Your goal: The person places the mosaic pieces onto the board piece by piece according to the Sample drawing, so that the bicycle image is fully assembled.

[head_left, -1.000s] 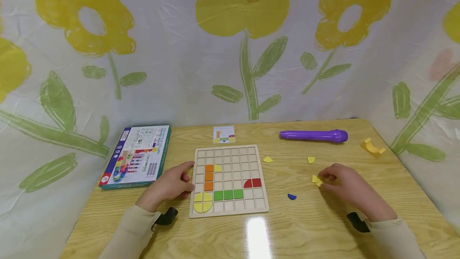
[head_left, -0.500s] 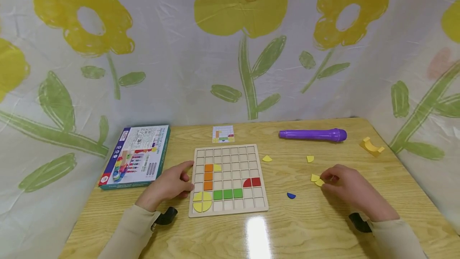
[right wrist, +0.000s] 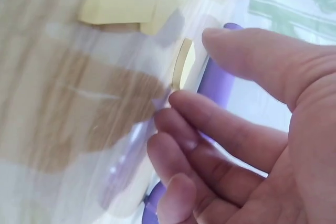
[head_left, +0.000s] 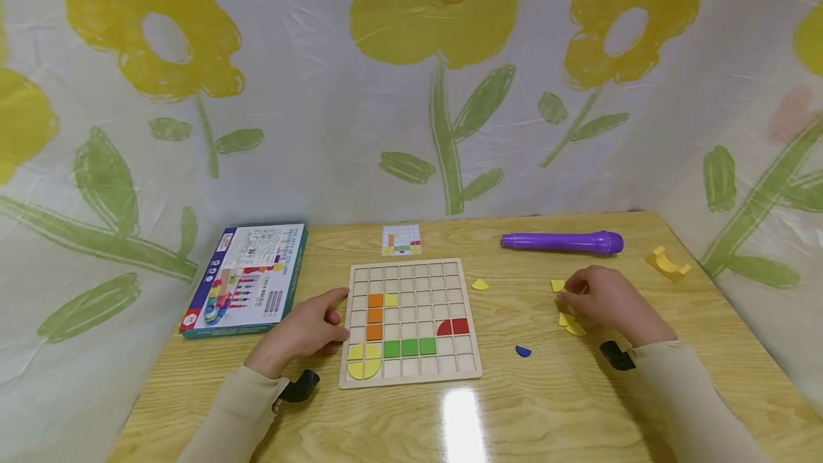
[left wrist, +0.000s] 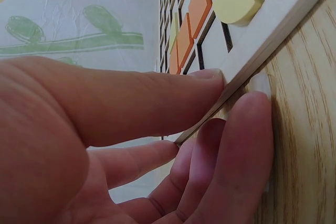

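A pale wooden grid board (head_left: 411, 324) lies on the table with orange, green, red and yellow tiles in its cells. My left hand (head_left: 305, 331) touches the board's left rim with thumb and index fingertips, as the left wrist view also shows. My right hand (head_left: 607, 302) hovers over several loose yellow quarter-round tiles. One yellow tile (head_left: 556, 285) lies just beyond its fingertips; in the right wrist view this yellow tile (right wrist: 184, 66) appears between the parted thumb and index finger. Two more, a yellow tile (head_left: 575, 330) and its neighbour, lie touching or overlapping nearer me.
A pattern card (head_left: 401, 241) lies behind the board. A boxed toy set (head_left: 247, 281) is at the left. A purple toy microphone (head_left: 562, 242) and a yellow arch block (head_left: 669, 264) lie at the back right. A blue half-round tile (head_left: 524, 351) and another yellow tile (head_left: 480, 284) are right of the board.
My right hand has left the yellow pair and moved away from me, slightly left, toward the farther yellow tile. The pair has shifted slightly. My left hand stays at the board.
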`<act>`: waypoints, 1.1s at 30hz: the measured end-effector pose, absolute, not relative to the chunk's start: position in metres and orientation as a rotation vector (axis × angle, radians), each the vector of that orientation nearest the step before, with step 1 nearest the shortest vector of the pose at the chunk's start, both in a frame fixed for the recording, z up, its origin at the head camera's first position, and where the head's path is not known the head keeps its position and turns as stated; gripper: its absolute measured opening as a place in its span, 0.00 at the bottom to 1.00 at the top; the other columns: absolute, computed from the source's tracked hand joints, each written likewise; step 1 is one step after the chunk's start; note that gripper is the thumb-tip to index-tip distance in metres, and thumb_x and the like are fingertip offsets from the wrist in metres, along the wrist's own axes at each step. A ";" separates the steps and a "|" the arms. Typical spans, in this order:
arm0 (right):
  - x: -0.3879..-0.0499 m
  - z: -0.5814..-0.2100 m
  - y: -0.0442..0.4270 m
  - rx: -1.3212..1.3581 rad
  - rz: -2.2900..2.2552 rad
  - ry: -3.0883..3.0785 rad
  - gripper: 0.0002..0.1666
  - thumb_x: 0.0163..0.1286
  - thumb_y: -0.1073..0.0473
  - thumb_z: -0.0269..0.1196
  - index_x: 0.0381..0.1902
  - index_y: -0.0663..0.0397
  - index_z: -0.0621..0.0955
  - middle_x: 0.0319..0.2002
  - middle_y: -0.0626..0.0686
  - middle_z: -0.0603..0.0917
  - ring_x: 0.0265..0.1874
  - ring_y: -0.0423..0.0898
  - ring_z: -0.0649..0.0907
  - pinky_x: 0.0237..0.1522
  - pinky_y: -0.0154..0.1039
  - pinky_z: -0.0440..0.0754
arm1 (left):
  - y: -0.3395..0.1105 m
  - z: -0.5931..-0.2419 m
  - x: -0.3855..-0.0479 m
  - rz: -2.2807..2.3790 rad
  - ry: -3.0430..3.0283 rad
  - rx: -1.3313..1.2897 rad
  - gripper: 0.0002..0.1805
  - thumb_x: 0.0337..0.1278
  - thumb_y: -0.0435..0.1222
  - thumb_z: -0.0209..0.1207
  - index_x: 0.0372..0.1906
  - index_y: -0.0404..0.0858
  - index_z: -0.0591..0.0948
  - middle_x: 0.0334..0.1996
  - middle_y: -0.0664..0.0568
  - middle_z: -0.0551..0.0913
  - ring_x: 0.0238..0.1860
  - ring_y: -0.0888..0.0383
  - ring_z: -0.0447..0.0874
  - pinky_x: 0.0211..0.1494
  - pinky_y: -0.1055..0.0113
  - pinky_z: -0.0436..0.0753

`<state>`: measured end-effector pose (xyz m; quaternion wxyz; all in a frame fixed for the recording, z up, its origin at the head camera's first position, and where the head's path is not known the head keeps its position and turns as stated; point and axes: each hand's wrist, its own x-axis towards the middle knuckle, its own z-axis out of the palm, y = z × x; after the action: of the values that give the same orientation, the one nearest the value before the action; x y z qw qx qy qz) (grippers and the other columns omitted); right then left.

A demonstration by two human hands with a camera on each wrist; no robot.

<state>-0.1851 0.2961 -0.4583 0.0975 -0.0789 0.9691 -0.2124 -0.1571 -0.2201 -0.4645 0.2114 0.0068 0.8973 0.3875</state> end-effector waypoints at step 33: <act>-0.204 -0.464 0.266 -0.217 -0.698 2.870 0.12 0.72 0.59 0.71 0.48 0.60 0.89 0.46 0.59 0.91 0.45 0.55 0.88 0.54 0.58 0.87 | -0.219 -0.465 -0.157 1.062 2.489 -0.014 0.43 0.66 0.31 0.70 0.83 0.39 0.66 0.44 0.45 0.78 0.33 0.54 0.82 0.36 0.63 0.87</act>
<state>-0.2037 0.2656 -0.4643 0.0897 -0.0729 0.9651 -0.2348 -0.1572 -0.2187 -0.4651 0.2161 -0.0049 0.8980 0.3832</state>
